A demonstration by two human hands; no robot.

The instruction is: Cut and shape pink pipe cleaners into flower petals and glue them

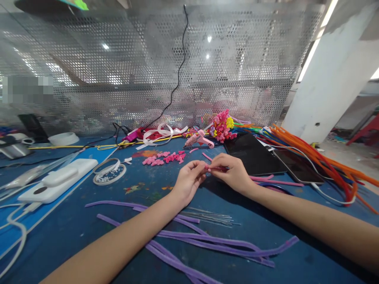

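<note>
Pink piece (207,167), in hands (187,183) (233,173), near pad (255,154) edge

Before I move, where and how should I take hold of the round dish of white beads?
Probably by the dish at its near-right rim, from the right with the left hand: that edge looks bare, while a pale ring lies along the far side. Keep it level; the white beads look loose.

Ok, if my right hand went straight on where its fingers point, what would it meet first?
Most likely your left hand, its fingers facing those of your right hand at the small pink piece both pinch; depth there is hard to judge.
</note>
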